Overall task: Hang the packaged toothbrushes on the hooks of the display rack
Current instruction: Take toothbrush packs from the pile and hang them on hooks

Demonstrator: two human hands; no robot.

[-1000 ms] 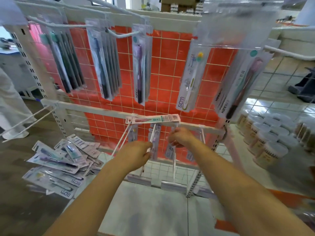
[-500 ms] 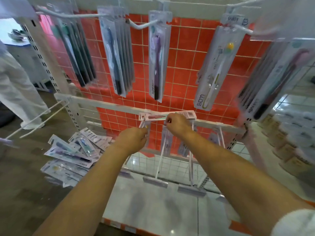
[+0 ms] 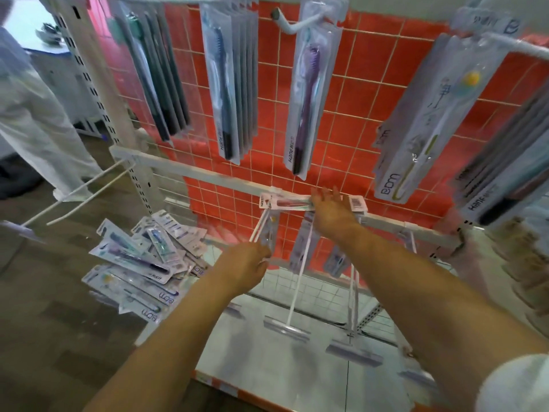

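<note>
Loose heap of flat packaged toothbrushes (image 3: 139, 263) on the floor at left, glossy clear plastic over card, not yet hung. Left hand (image 3: 246, 266) curled shut around the near end of a thin white wire hook (image 3: 261, 227) on the lower bar, same place as a second ago. Right hand (image 3: 329, 212) now further up than a second ago, reaching over one pack (image 3: 285, 202) held sideways at the bar; fingers partly spread, pack under the palm, exact pinch not visible. Means pack brought up to the rail, probably being lined up with the hook; not yet hanging. Upper row: long blister packs (image 3: 228, 84) already dangling from white pegs against red tile and white grid.
</note>
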